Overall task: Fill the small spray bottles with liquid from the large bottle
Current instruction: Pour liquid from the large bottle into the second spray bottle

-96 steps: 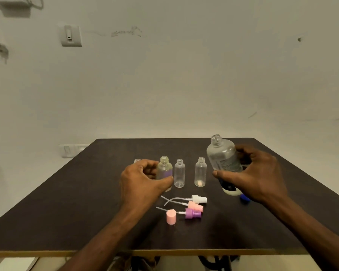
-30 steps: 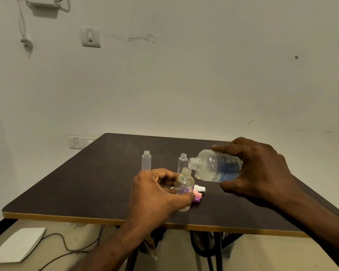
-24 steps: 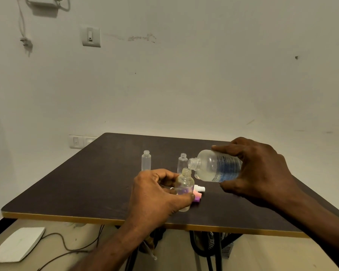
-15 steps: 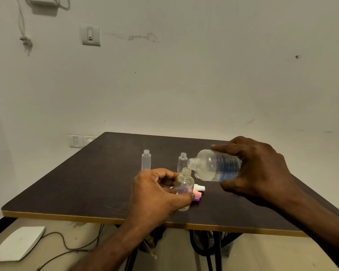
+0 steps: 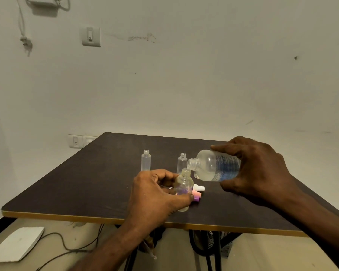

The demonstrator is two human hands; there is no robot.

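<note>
- The right hand [image 5: 256, 171] curls round the large bottle [image 5: 215, 165], a rounded clear-plastic cylinder with a blue printed label, tipped on its side with the open threaded neck pointing left.
- That neck sits just above the mouth of the small bottle [image 5: 183, 186], a squat translucent plastic one with a purple tint low in its body, upright near the table's front edge.
- The left hand [image 5: 157, 194] pinches the small bottle between thumb and curled fingers; its base is partly hidden by the thumb.
- Whether liquid is passing between the two mouths is hard to make out.
- Two slim clear bottles stand uncapped farther back toward the table's middle: the left slim bottle [image 5: 145, 160] apart, the second slim bottle [image 5: 182, 162] partly hidden behind the large bottle's neck.
- Spray tops [image 5: 198, 191] in white, pink and purple plastic lie just behind the small bottle, mostly covered by it and the left hand.
- The table [image 5: 82, 184] is a dark, matte, grained board with a pale yellowish edge band; its right side is cut off by the right forearm.
</note>
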